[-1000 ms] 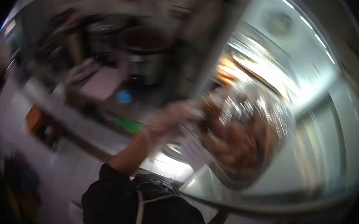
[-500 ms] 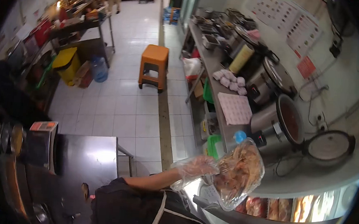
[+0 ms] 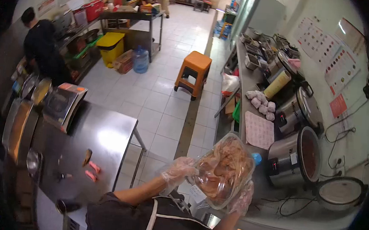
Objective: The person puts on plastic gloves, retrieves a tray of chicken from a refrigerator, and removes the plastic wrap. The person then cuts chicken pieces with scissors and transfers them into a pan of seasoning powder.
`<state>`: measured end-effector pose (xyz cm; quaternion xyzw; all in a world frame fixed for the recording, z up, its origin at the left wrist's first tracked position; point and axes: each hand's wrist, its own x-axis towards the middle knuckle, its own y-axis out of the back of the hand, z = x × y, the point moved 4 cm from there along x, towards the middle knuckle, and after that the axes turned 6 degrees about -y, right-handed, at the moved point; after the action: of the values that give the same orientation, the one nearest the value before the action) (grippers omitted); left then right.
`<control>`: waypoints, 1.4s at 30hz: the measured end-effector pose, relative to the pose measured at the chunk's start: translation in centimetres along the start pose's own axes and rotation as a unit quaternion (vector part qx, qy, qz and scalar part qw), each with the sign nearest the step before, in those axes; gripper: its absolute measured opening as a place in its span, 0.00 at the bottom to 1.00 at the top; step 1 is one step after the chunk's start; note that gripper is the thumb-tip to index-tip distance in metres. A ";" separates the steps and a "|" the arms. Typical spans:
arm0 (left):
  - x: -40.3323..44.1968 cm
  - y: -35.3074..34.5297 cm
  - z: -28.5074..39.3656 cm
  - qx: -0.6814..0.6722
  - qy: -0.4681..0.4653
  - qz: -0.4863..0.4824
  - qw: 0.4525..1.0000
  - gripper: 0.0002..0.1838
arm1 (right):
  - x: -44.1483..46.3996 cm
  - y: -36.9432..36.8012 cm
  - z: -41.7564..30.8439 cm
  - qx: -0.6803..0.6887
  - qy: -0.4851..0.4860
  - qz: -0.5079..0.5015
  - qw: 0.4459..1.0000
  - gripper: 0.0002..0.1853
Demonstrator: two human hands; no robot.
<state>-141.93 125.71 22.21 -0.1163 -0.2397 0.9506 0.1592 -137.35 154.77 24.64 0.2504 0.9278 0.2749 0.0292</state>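
Holding a clear tub (image 3: 248, 163) of brown food (image 3: 227, 166) before my dark clothing (image 3: 122, 215); my gloved left hand (image 3: 181, 170) grasps its left edge, my right hand (image 3: 242, 199) its right.

Tiled floor (image 3: 157, 104) brightly lit, white glare cast on steel table (image 3: 104, 154), edges bowed, corners blacked out.

I see a commercial kitchen through the head camera: big electric cookers (image 3: 290, 158) and metal food pans (image 3: 251, 62) crowd a long counter (image 3: 273, 192), a bare-topped steel worktable (image 3: 106, 129) stands on tiled floor (image 3: 151, 93), and printed charts (image 3: 326, 50) hang on the wall.
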 end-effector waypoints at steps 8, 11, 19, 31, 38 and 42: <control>-11.2 -0.7 -8.6 -0.072 -0.142 0.246 0.956 0.22 | 6.4 -3.2 1.4 0.552 -0.289 -0.298 0.723 0.23; -17.9 -5.3 -4.6 0.112 -0.189 0.363 0.906 0.22 | 5.4 -6.6 0.9 0.494 -0.357 -0.420 0.672 0.23; -32.9 -6.8 -6.4 -0.021 -0.254 0.442 0.860 0.10 | -3.4 -13.0 -3.7 0.272 -0.173 -0.586 0.743 0.20; -60.7 -12.4 -18.3 -0.155 -0.356 0.657 0.646 0.21 | -37.5 -13.4 -9.3 0.073 -0.096 -0.875 0.470 0.18; -76.0 -16.9 -24.0 -0.097 -0.340 0.741 0.570 0.24 | -57.1 -12.0 -10.0 0.012 -0.025 -0.919 0.393 0.19; -79.0 -18.8 -24.2 -0.189 -0.418 0.772 0.440 0.25 | -66.5 -14.1 -10.4 0.007 -0.104 -0.937 0.334 0.18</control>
<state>-57.21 123.21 22.19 0.1305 -0.2619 0.5443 -0.7862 -87.66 107.42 20.51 -0.7570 0.5433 0.0317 0.3616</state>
